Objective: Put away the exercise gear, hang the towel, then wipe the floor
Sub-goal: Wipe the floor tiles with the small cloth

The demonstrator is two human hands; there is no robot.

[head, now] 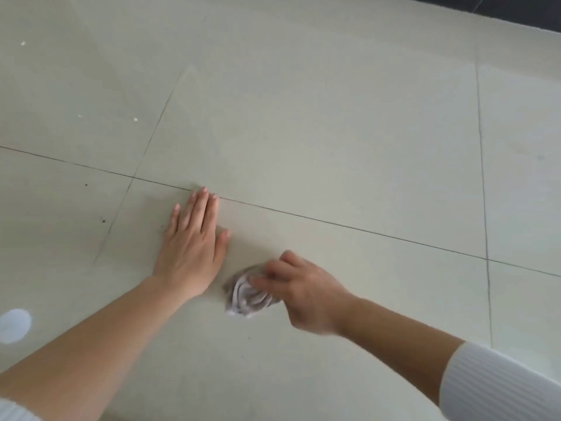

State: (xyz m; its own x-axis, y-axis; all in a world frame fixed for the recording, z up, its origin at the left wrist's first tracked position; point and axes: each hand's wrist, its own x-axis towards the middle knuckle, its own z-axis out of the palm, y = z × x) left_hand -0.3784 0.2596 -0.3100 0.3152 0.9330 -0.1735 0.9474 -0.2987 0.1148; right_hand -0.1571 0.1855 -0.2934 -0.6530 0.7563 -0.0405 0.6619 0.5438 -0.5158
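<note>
Head view, one frame.

Floor [334, 132]: large square tiles, pale grey-green, smooth with a dull sheen, divided by thin dark grout lines. Parts of about six tiles show. A dark band [501, 7] borders the floor at the top right edge; its material cannot be told.

Cloth [246, 297]: one, small, crumpled into a rounded wad, whitish-grey with soft folds, fabric somewhat blurred. It lies on the floor in the lower middle, just right of the left hand's wrist and under the right hand's fingers.

Left hand [194, 241]: one, flat on the tile, palm down, fingers straight and close together, thumb set slightly apart. Fingertips reach a grout line. Forearm bare.

Right hand [303, 291]: one, blurred, fingers curled over the cloth and gripping it against the floor. Forearm bare to a white ribbed sleeve [498, 387] pushed up near the elbow. A second strip of white ribbed fabric [15, 411] shows at the lower left corner.

Specks: three small white flecks [135, 119] on the upper left tiles; a few dark spots [103, 221] left of the left hand.

Pale round patch [13, 325]: one, soft-edged, at the left border; what it is cannot be told.
</note>
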